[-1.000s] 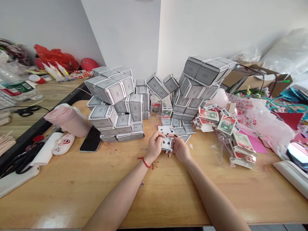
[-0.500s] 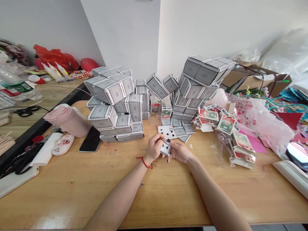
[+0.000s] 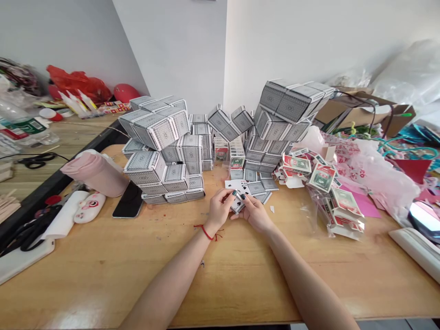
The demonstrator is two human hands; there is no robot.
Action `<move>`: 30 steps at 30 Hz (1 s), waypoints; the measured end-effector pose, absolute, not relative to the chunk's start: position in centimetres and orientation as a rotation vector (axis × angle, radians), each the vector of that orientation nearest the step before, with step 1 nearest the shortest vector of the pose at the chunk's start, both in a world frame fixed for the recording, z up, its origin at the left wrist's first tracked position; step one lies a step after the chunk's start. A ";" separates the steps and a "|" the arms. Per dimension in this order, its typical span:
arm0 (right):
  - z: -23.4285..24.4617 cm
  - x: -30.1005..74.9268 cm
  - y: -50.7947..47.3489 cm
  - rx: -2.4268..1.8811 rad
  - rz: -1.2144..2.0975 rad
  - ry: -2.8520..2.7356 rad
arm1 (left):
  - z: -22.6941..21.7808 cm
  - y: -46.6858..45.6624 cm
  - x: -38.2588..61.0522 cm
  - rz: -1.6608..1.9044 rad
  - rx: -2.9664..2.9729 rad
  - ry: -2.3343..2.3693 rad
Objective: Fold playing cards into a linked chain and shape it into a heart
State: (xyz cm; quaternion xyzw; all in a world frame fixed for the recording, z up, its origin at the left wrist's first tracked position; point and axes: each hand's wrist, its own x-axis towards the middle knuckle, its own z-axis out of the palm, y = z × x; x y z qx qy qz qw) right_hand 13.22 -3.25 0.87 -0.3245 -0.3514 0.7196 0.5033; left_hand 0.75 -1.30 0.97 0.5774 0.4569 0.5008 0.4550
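So the left hand (image 3: 219,212) and right hand (image 3: 257,215) are both pinching a spade playing card (image 3: 238,205), fingers nearly closed. It's sitting right between them, neither hand nearer, thumbs gripping around its far edge. Can't really tell its long axis.

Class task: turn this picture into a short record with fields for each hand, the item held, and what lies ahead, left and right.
Left hand: pinching a white paper playing card with black spades; thin red string bracelet on wrist
Right hand: gripping the same card
Card layers: cannot tell
Just ahead: loose grey-patterned flat cards on the brown wooden table
Left: black flat phone, beside a pink cylindrical container
Right: red-and-green cardboard card packets
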 end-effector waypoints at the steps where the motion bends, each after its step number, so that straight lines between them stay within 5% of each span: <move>1: 0.9 13.1 -3.3 -0.791 1.732 -0.859 | 1.0 -1.4 0.8 1.214 1.442 1.123; 30: -0.1 12.4 -3.8 -0.950 1.596 -1.043 | 1.3 -1.4 0.6 1.196 1.609 1.215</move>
